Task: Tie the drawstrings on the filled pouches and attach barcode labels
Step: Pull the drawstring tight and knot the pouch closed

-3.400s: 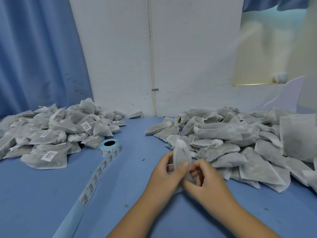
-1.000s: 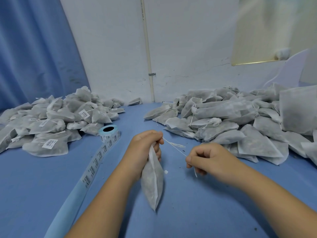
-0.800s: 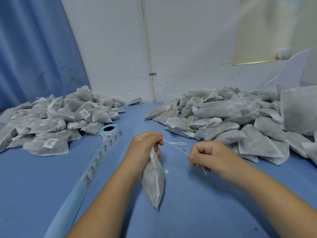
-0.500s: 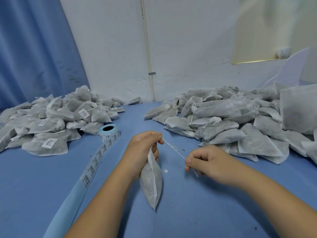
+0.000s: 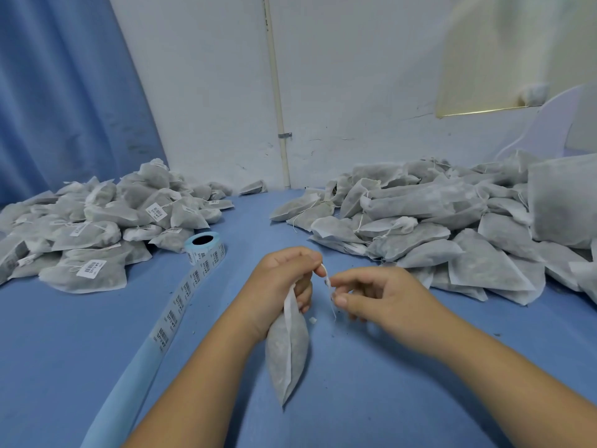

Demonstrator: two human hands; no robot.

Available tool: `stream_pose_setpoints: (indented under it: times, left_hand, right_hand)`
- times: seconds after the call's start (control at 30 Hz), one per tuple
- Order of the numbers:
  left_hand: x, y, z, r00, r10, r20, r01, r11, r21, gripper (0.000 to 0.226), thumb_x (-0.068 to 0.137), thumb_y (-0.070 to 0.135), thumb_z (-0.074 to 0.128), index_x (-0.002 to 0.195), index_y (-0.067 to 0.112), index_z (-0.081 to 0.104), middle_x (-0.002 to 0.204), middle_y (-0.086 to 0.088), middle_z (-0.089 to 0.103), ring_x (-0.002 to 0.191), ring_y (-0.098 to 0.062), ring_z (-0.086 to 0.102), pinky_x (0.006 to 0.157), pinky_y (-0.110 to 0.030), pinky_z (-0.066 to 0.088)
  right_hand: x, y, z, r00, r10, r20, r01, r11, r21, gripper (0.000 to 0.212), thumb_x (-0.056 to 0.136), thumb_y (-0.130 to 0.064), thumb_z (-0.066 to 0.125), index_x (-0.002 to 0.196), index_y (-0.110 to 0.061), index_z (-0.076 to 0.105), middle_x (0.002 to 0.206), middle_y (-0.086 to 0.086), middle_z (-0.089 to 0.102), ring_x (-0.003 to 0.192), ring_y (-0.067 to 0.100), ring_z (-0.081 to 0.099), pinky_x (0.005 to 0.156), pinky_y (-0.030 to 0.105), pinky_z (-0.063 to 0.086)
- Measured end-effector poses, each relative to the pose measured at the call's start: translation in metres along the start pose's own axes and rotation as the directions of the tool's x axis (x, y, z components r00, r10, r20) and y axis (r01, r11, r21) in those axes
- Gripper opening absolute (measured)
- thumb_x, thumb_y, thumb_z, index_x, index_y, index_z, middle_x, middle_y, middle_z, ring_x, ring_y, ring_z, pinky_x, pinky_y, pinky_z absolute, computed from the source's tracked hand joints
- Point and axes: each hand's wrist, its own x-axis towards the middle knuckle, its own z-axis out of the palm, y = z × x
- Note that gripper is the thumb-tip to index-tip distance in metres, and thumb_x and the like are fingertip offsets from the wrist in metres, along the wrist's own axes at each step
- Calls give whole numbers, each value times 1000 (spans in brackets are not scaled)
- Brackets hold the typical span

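My left hand [image 5: 284,286] grips the gathered neck of a filled grey pouch [image 5: 287,354], which hangs down from my fist over the blue table [image 5: 371,399]. Its white drawstring [image 5: 330,292] runs from the neck to my right hand [image 5: 381,299], whose thumb and fingers pinch it close beside the left hand. A roll of barcode labels [image 5: 205,248] stands left of my hands, its strip [image 5: 174,312] trailing toward the table's near edge.
A heap of labelled pouches [image 5: 97,221] lies at the left. A larger heap of unlabelled pouches [image 5: 436,227] fills the right side. A small white scrap [image 5: 312,320] lies by the pouch. White wall and blue curtain stand behind.
My right hand has moved in toward the left hand, so the drawstring that was stretched taut between them is now short and slack. The pouch still hangs from my left fist.
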Motion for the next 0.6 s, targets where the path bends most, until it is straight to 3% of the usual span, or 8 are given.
stream_pose_setpoints:
  times: [0.07, 0.17, 0.4, 0.6]
  left_hand:
    - [0, 0, 1, 1000, -4, 5, 4, 1000, -6, 22, 80, 26, 62, 62, 17, 65, 43, 3, 28, 37, -14, 31, 45, -24, 33]
    - [1, -1, 1, 1000, -8, 3, 8, 1000, -13, 22, 80, 27, 62, 61, 17, 64, 43, 3, 28, 37, -13, 31, 44, -23, 33]
    - [0, 0, 0, 1000, -9, -4, 9, 1000, -23, 22, 80, 26, 62, 60, 16, 64, 43, 3, 29, 37, -13, 31, 45, -23, 33]
    - [0, 1, -2, 999, -8, -31, 6, 998, -57, 23, 79, 26, 62, 58, 17, 64, 43, 3, 28, 38, -13, 28, 45, -23, 31]
  right_hand:
    - [0, -2, 1, 1000, -7, 3, 7, 1000, 17, 13, 84, -10, 72, 85, -22, 75, 70, -10, 68, 59, 4, 57, 63, 17, 46]
    - [-2, -4, 1, 1000, -9, 12, 9, 1000, 16, 16, 84, -9, 72, 73, -21, 73, 63, -9, 65, 55, 3, 55, 58, 13, 43]
    - [-3, -7, -6, 999, 24, 46, -25, 1000, 17, 19, 84, -15, 73, 67, -23, 68, 58, -5, 61, 56, 10, 53, 60, 29, 44]
    - [-4, -10, -9, 999, 28, 39, -30, 999, 30, 27, 84, -8, 71, 65, -27, 68, 56, -7, 60, 54, 9, 52, 58, 25, 43]
